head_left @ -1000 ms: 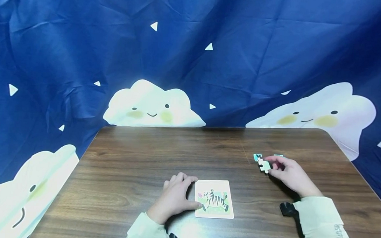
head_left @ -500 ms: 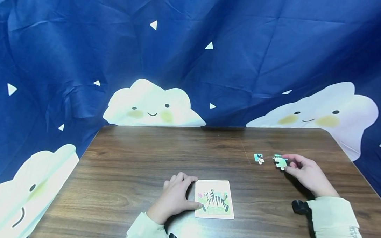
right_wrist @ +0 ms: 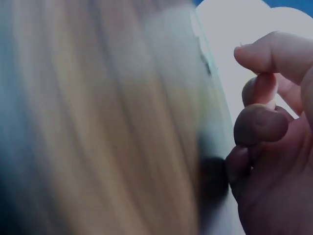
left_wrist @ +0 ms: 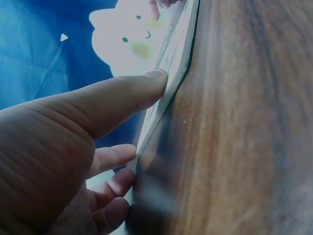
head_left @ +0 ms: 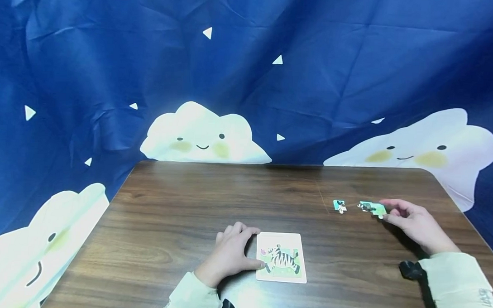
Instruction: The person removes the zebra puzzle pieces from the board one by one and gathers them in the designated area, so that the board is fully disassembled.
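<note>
Green piece (head_left: 379, 210) lies at the right end of a short row of pieces, directly to the left of the right hand (head_left: 417, 223), which pinches it by the right side between thumb and index finger. This hand is clearly the nearer one. The piece looks about square, so I see no long axis in it; it meets the middle piece (head_left: 365, 206) on its left, but whether they are joined I cannot tell. Further left, with a gap, is the lone piece (head_left: 340, 206). Nearer to the person, the left hand (head_left: 231, 253) has thumb and index finger spread, touching the left side of the zebra board (head_left: 282, 257) without clasping it. Board and pieces lie well apart on the brown, wood-grained counter (head_left: 228, 198). Behind the counter hangs a blue cloth (head_left: 249, 81) with smiling clouds (head_left: 206, 134). The right wrist view is too blurred to show the pieces.
</note>
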### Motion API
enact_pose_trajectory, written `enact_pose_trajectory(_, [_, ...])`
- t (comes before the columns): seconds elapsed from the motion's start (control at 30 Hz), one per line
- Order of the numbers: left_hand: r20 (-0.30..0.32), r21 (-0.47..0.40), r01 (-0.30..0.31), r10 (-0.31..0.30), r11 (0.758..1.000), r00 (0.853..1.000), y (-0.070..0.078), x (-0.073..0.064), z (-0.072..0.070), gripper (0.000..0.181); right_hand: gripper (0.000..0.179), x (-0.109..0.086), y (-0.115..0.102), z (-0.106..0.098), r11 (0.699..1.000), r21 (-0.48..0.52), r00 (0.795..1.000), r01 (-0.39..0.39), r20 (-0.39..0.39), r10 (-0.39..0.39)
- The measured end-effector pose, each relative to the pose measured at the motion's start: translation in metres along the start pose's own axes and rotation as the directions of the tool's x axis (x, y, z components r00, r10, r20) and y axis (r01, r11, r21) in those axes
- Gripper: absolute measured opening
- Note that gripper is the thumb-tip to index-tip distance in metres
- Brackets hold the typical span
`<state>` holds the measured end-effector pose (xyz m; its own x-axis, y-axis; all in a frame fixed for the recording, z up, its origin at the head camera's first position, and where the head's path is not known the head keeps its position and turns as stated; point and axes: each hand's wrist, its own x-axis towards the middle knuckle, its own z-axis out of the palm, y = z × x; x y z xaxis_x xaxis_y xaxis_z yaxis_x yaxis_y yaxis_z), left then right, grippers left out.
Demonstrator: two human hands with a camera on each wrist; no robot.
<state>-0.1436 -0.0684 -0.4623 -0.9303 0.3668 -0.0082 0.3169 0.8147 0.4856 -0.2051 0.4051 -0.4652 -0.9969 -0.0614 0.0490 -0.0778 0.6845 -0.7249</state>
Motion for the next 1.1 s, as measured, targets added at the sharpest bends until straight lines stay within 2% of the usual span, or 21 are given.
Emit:
enact_pose_trajectory(0.17, [0.009, -0.003, -0.005, 0.005, 1.000, 1.000, -0.002, 0.000, 0.000, 0.079, 0.043, 0.002, 0.015, -0.016, 1.000, -0.029, 1.000, 0.003, -0.003, -0.004])
enact_pose_trajectory(0.43, [0.004, -0.012, -0.007, 0.007, 1.000, 1.000, -0.003, 0.000, 0.000, 0.078, 0.045, 0.017, 0.025, -0.033, 0.979, -0.197, 0.997, -0.053, 0.049, 0.064])
enact_pose_trajectory(0.67, [-0.002, -0.003, -0.008, 0.008, 1.000, 1.000, -0.003, 0.000, 0.002, 0.078, 0.047, 0.023, 0.022, -0.038, 0.971, -0.222, 0.990, -0.083, 0.090, 0.105])
enact_pose_trajectory(0.8, [0.004, -0.006, -0.005, 0.005, 1.000, 1.000, -0.002, 0.000, 0.002, 0.078, 0.050, 0.024, 0.022, -0.039, 0.968, -0.239, 0.990, -0.075, 0.096, 0.100])
enact_pose_trajectory(0.97, [0.005, -0.002, -0.004, 0.004, 1.000, 1.000, -0.002, 0.001, 0.002, 0.078, 0.054, 0.022, 0.025, -0.038, 0.968, -0.241, 0.992, -0.070, 0.082, 0.092])
enact_pose_trajectory(1.1, [0.001, -0.006, -0.011, 0.011, 1.000, 1.000, -0.003, 0.000, 0.002, 0.078, 0.050, 0.020, 0.026, -0.034, 0.975, -0.207, 0.995, -0.079, 0.043, 0.090])
